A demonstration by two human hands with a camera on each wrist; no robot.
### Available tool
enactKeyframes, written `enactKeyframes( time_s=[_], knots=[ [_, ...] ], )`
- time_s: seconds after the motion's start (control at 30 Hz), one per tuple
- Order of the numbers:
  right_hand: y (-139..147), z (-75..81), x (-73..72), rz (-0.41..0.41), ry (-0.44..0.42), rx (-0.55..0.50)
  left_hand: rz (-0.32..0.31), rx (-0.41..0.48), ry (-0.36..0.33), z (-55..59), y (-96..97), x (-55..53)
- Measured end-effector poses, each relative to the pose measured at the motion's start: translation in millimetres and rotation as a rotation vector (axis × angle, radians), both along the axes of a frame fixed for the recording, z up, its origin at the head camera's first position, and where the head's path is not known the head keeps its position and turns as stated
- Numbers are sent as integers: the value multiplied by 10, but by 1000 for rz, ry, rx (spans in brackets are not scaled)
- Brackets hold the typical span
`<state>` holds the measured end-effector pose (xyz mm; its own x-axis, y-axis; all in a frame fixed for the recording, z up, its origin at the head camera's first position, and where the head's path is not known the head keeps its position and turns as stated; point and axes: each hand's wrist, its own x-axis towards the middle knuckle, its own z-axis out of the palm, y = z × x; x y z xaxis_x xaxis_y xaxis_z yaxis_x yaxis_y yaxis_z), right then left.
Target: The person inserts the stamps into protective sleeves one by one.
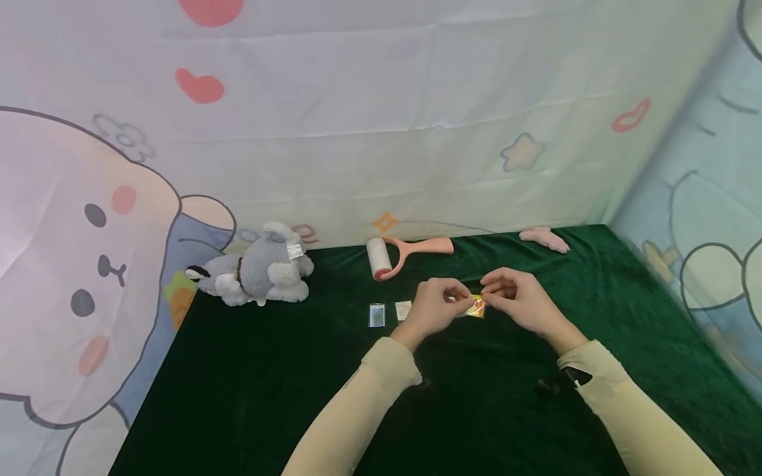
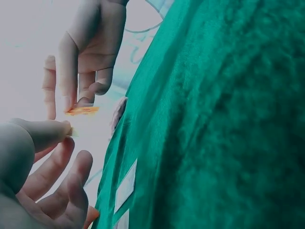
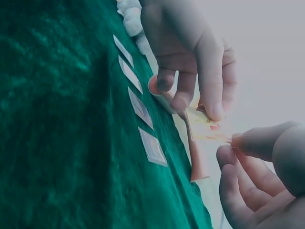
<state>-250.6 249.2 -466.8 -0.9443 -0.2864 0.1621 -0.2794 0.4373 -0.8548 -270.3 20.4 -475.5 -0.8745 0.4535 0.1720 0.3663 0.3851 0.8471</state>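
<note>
A small yellow card (image 1: pixel 477 306) in a clear sleeve is held up between both hands over the dark green cloth. My left hand (image 1: pixel 433 304) pinches one edge between thumb and forefinger, while my right hand (image 1: pixel 519 301) pinches the opposite edge. Orange print shows on the card (image 3: pixel 209 128) in the right wrist view. Below the hands lies a row of several small sleeved cards, including a blue card (image 1: pixel 377 315) and a whitish card (image 1: pixel 403 310). The left hand hides part of this row in the head view.
A lint roller (image 1: pixel 417 247) with a peach handle lies behind the cards. At the back left is a grey plush animal (image 1: pixel 262 270) with a tag. A pink fuzzy item (image 1: pixel 544 238) lies at the back right. Patterned cloth (image 1: pixel 369 132) hangs behind the table.
</note>
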Motion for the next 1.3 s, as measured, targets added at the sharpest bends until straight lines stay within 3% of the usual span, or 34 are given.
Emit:
enactKeyframes(
  time_s=[0.23, 0.5, 1.03, 1.3],
  knots=[
    [74, -40, -25, -138, 16, 71, 66, -43, -116, -24, 111, -114],
    [97, -39, -10, -141, -4, 81, 178, -144, -201, -43, 275, -201],
    [112, -25, 22, -146, -9, 81, 327, -394, -105, -35, 493, -243],
    [100, 7, 53, -143, -16, 87, 334, -427, -108, -23, 513, -239]
  ],
)
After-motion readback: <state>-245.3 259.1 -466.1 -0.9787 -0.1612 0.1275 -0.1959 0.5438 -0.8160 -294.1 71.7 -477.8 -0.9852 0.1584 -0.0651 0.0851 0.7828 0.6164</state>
